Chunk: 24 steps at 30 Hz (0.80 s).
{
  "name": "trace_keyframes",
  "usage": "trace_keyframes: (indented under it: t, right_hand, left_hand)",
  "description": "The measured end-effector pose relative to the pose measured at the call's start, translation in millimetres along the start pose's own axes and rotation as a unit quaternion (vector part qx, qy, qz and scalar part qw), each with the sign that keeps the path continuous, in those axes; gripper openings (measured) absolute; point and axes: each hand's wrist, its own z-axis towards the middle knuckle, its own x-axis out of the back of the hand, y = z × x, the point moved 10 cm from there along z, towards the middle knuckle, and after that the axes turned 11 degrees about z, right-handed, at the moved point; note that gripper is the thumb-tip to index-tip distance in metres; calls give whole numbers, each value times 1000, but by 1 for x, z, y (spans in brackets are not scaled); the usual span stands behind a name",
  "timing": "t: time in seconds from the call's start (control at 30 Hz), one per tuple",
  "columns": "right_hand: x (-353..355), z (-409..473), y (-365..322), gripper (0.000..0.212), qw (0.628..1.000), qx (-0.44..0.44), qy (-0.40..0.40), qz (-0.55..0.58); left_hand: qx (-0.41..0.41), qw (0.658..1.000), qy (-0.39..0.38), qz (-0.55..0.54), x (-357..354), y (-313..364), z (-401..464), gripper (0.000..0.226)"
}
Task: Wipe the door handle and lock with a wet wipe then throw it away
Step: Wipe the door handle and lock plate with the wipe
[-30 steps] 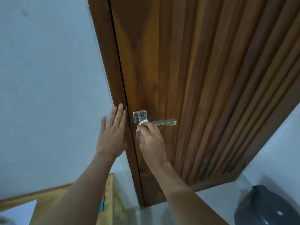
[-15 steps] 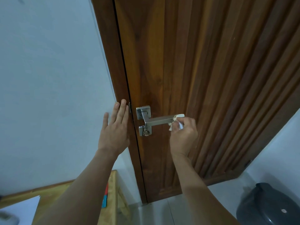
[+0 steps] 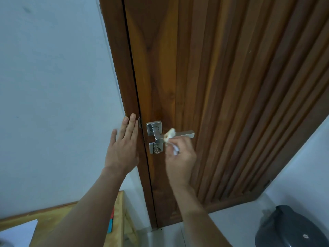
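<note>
The right hand (image 3: 179,157) pinched a bunched wipe (image 3: 170,135) against the handle (image 3: 185,134). The left hand (image 3: 122,150) lay open and flat, empty, on the frame (image 3: 122,86). The wipe (soft, limp, probably slick) needed a firm pinch.

A varnished wooden door (image 3: 222,86) with vertical ribbed slats and a smooth, glossy grain panel. Its lever handle (image 3: 183,134) and lock plate (image 3: 155,147) are brushed, satin-finish metal. A crumpled, soft white wet wipe (image 3: 170,135) drapes the lever. The wall (image 3: 53,86) looks matt, painted plaster.
</note>
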Motion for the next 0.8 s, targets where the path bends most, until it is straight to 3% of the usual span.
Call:
trace_keyframes:
  t: [0.07,0.13,0.23,0.3,0.4,0.5,0.63,0.7,0.8]
  right_hand:
    - [-23,-8,2,8,999,-1,-35,-10]
    - [-20,-4,11,10,999,-22,-13,-25]
    - [32,16,45,15,987,-104,126,-10]
    - [73,28,77,16,955,-192,223,26]
    - [106,50,90,17,939,-238,241,59]
    - [95,79,60,21,966,-196,140,90]
    - [4,106,10,27,979,-141,-145,18]
    - [-48,104,-22,28,956,-39,-286,-56]
    - [-113,74,-47,27,855,137,-465,-186]
  left_hand:
    - [-1,1000,1,1,-1,0,0,97]
    - [-1,1000,3,0,-1,-1,1,97]
    - [1,1000,9,-5,-2,-1,1,96]
    - [7,1000,18,-9,-3,-1,1,95]
    - [15,999,27,-13,-3,1,1,92]
    - [22,999,35,-9,-2,1,0,90]
    - [11,999,51,3,-1,-2,-1,89]
    - [-4,998,56,20,-1,-5,-1,92]
    - [-21,996,66,60,-2,-10,-2,93]
